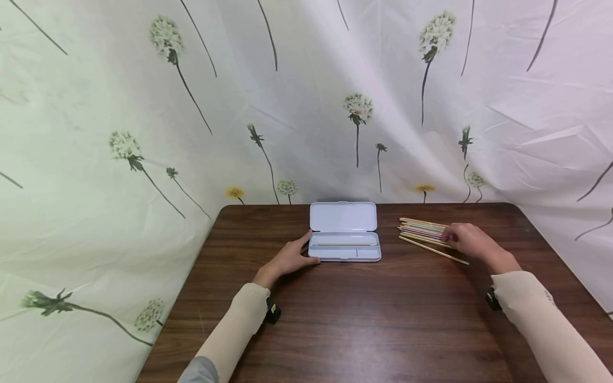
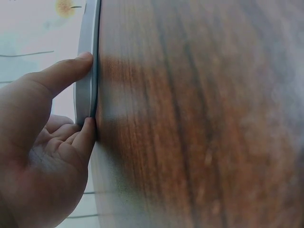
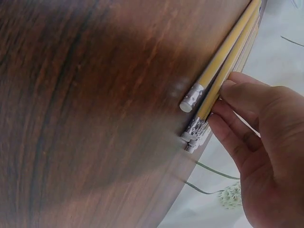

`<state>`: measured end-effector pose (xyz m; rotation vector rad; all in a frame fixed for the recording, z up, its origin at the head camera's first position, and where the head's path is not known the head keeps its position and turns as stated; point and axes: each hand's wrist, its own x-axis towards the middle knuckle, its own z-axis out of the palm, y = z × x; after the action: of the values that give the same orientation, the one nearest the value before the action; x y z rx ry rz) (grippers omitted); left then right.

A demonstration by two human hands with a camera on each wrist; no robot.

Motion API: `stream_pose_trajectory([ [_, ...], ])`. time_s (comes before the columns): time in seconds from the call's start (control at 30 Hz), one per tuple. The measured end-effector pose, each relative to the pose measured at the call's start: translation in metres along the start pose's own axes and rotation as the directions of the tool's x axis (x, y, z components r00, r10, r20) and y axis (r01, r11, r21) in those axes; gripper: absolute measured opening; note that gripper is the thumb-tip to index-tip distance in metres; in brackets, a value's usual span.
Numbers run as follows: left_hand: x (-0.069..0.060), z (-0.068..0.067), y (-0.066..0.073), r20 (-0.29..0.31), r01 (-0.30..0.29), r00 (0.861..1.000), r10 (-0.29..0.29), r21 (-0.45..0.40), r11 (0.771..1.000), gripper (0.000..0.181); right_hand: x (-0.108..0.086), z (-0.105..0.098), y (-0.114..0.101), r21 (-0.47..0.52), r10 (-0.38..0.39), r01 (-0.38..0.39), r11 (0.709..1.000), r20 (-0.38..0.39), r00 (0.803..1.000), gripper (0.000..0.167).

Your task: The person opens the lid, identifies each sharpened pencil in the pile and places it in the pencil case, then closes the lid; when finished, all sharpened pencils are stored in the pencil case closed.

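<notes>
On my feed, the pencil case (image 1: 335,254) lies on the tabletop (image 1: 373,319) near the far edge, its lid (image 1: 342,216) behind the base and one pencil (image 1: 345,244) lengthwise inside. The left hand (image 1: 289,257) sits at its left end. Right of the case I see bunched pencils (image 1: 421,230), a single pencil (image 1: 433,250) slanting before them, the right hand (image 1: 471,242) at the bunch's right end. Behind hangs a fabric backdrop (image 1: 306,106).

Open case (image 1: 342,217) near far edge of table (image 1: 373,314) | left hand (image 1: 289,258) gripping case | right hand (image 1: 471,242) on pencils (image 1: 421,231), toward far right corner
</notes>
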<state>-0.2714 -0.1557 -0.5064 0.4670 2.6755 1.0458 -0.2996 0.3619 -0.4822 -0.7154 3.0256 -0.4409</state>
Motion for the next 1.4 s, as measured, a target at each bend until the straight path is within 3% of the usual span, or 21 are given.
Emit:
stream_pose_trajectory([
  [0.27,0.000,0.001,0.002,0.007,0.002,1.000,-0.002,-0.009,1.000,0.096,-0.002,0.001,0.000,0.003,0.040,-0.041,0.999,0.048,0.998,0.012],
  [0.83,-0.001,0.000,0.001,0.005,-0.009,1.000,0.009,-0.001,1.000,0.096,-0.008,-0.001,0.002,0.013,0.063,-0.063,0.998,0.029,0.998,0.007],
  [1.1,-0.003,0.000,0.002,0.004,-0.012,1.000,0.012,-0.017,1.000,0.095,-0.009,-0.009,-0.004,0.002,-0.006,0.006,1.000,-0.057,0.998,0.011],
  [1.27,-0.003,-0.001,0.004,0.004,-0.006,1.000,0.006,-0.022,1.000,0.095,-0.006,-0.013,-0.014,0.010,-0.081,0.084,0.996,-0.147,0.986,0.012],
  [1.4,-0.003,-0.001,0.004,0.002,-0.005,1.000,0.005,-0.021,1.000,0.094,0.003,-0.020,-0.029,0.028,-0.121,0.127,0.992,-0.162,0.979,0.016],
])
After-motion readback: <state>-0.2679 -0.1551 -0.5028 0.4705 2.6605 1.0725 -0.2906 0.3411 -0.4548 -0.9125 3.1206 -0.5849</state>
